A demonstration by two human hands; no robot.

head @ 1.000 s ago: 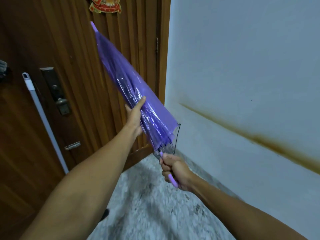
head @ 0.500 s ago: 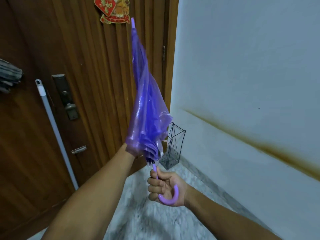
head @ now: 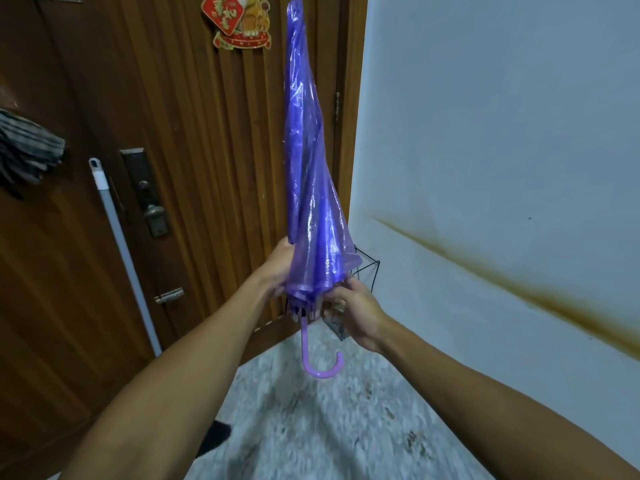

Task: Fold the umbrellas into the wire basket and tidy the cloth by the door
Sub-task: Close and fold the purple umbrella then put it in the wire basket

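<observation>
As arms reach, hands [head: 349, 306] grip umbrella [head: 311, 202].

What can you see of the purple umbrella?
The purple umbrella is closed, its translucent glossy plastic canopy gathered loosely, not strapped. It stands near upright, tip up before the wooden door, its lilac hooked handle hanging free below. The left hand grips the canopy's lower edge; the right hand pinches it from the other side.

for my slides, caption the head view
Both hands, left and right, gather the purple umbrella upright before the wire basket.
</observation>
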